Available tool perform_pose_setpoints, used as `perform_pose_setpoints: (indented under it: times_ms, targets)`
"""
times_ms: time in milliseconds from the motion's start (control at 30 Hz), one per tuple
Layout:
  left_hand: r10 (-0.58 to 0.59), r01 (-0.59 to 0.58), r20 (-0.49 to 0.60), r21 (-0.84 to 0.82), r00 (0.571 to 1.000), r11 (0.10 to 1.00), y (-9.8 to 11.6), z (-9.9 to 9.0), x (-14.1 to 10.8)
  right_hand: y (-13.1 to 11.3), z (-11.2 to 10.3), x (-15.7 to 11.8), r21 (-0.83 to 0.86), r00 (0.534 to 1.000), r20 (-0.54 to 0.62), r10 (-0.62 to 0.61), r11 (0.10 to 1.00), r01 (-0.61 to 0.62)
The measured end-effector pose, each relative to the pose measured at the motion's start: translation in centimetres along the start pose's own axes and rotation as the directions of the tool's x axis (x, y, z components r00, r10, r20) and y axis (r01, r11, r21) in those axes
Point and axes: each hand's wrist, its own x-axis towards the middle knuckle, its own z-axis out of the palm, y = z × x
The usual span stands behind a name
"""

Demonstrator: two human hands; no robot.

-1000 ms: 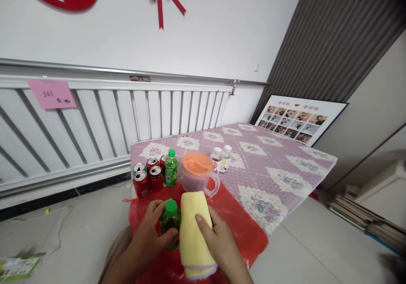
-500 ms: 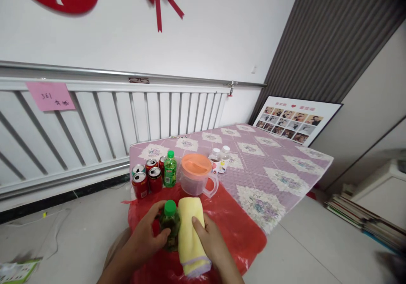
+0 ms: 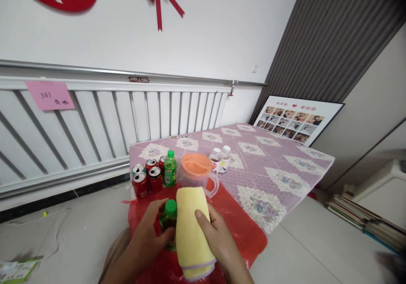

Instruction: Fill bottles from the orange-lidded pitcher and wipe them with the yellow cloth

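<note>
My left hand (image 3: 151,234) is wrapped round a green-capped bottle (image 3: 170,210) that stands at the near part of the red plastic sheet (image 3: 244,229). In my right hand (image 3: 216,233) is a folded yellow towel (image 3: 192,229) with a pale purple edge, thumb on top. The towel hangs close against the bottle's right side and covers part of it. Beyond them stand a second green bottle (image 3: 170,170) and a clear plastic jug (image 3: 190,184) with an orange lid (image 3: 196,164), its lower front hidden by the towel.
Several drink cans (image 3: 140,185) are grouped at the table's left edge. Two small white-capped bottles (image 3: 224,161) stand behind the jug. A flowered purple tablecloth (image 3: 247,169) covers the table. Along the wall runs a white radiator (image 3: 152,110); a photo board (image 3: 294,117) leans at the back right.
The towel has risen slightly and come nearer the camera in my right hand, now covering more of the jug and the bottle. My left hand keeps its hold on the bottle.
</note>
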Motion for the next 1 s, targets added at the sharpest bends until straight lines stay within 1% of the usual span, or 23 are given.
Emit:
perform_pose_setpoints:
  times_ms: [67,133,200,367,500,600,767,900,1000]
  targets:
    - [0.004,-0.002,0.028,-0.055,1.000,0.999,-0.4,-0.1,0.0,-0.7,0.4,0.3,-0.009,1.000,0.013,-0.017,1.000,0.018]
    - [0.019,-0.014,0.056,-0.082,0.998,0.997,-0.9,-0.1,0.1,-0.9,0.6,1.0,-0.059,1.000,0.000,-0.030,0.998,0.030]
    - [0.027,-0.020,0.079,-0.093,0.997,0.995,-1.2,-0.2,0.1,-0.6,0.6,1.9,-0.064,1.000,-0.021,-0.017,0.998,0.016]
    - [0.021,-0.007,0.127,-0.112,0.992,0.994,-1.4,-0.2,0.2,0.7,0.5,4.3,0.014,0.998,-0.065,0.022,1.000,-0.021]
    - [0.007,0.011,0.144,-0.125,0.990,0.992,-1.4,-0.3,0.2,1.6,0.8,4.6,0.044,0.997,-0.060,0.039,0.998,-0.036]
    - [-0.011,0.029,0.133,-0.130,0.991,0.991,-1.4,-0.3,0.2,2.2,1.0,3.4,0.070,0.996,-0.060,0.061,0.996,-0.057]
    - [-0.014,0.029,0.116,-0.130,0.993,0.991,-1.4,-0.1,0.1,3.4,1.2,-0.5,0.107,0.989,-0.079,0.127,0.987,-0.118]
    - [-0.001,0.011,0.097,-0.106,0.995,0.994,-0.8,-0.3,0.0,3.9,1.4,-3.4,0.149,0.985,-0.046,0.169,0.976,-0.160]
    - [0.011,-0.005,0.085,-0.072,0.996,0.997,-0.2,-0.2,-0.3,4.2,1.1,-4.6,0.149,0.983,-0.029,0.182,0.973,-0.176]
